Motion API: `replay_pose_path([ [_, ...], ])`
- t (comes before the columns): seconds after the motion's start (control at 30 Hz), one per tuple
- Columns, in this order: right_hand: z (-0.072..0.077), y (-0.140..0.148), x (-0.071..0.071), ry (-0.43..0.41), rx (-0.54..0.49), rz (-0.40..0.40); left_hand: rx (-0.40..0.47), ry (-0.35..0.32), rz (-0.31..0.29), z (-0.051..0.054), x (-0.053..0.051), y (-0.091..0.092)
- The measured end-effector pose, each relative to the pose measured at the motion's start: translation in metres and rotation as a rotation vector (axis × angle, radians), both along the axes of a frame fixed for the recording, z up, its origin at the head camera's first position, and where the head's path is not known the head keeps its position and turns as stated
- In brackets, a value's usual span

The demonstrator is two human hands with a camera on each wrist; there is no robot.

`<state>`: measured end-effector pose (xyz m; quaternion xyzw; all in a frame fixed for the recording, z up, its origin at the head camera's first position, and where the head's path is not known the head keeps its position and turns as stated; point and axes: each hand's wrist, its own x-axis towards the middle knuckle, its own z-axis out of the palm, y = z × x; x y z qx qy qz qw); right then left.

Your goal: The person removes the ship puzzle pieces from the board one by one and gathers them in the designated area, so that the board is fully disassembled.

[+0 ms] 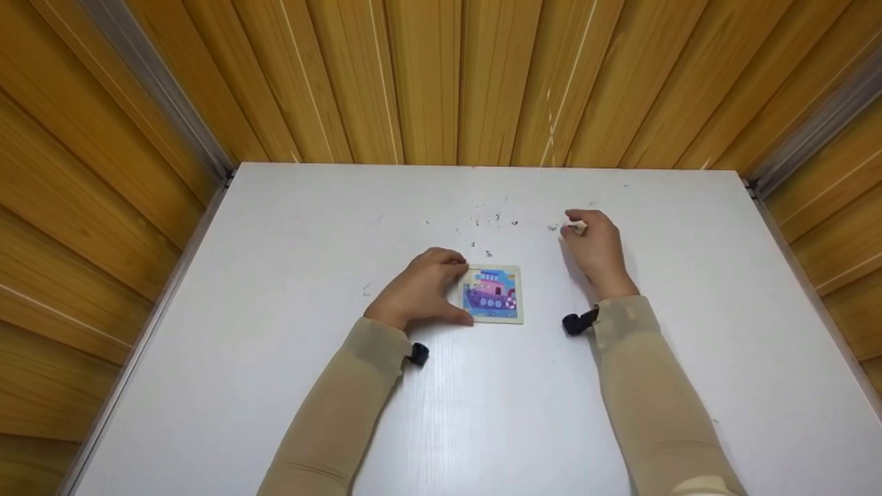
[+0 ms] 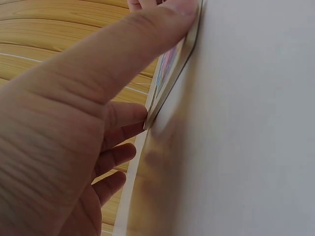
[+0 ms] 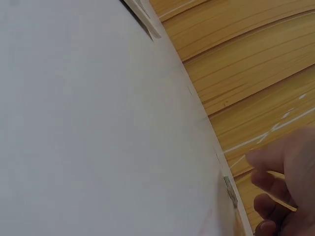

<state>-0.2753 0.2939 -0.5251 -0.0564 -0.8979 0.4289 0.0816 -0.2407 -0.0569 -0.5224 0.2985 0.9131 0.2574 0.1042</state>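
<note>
l hand (image 1: 428, 286) w/ grip on boat pic (image 1: 490, 295), r hand (image 1: 597, 251) nr tbl marks (image 1: 552, 227)

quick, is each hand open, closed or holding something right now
Left hand: closed, gripping the boat picture between thumb and fingers.
Right hand: open, fingers loosely curled, nothing visibly held.

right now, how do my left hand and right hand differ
The left hand grips the boat picture board; the right hand is apart from it. The left hand's thumb and fingers span the board's left side, while the right hand's curl loosely. The right hand sits closer to the back wall than the left hand. Both emerge from tan sleeves.
</note>
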Motion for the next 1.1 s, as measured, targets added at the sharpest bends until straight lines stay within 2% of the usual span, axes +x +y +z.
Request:
replay_pose_path([
  [0.33, -0.004, -0.035, 0.003, 0.042, -0.152, 0.066, -0.008, 0.006, 0.002, -0.002, -0.003, 0.0],
  [0.6, -0.008, -0.053, 0.008, 0.008, -0.172, 0.13, -0.009, -0.013, 0.008, -0.003, -0.004, -0.001],
  [0.8, -0.008, -0.065, 0.013, -0.026, -0.141, 0.244, -0.011, -0.017, 0.02, -0.004, -0.004, -0.001],
  [1.1, -0.006, -0.083, 0.022, -0.026, -0.03, 0.447, -0.039, 0.0, 0.007, -0.004, -0.004, -0.002],
])
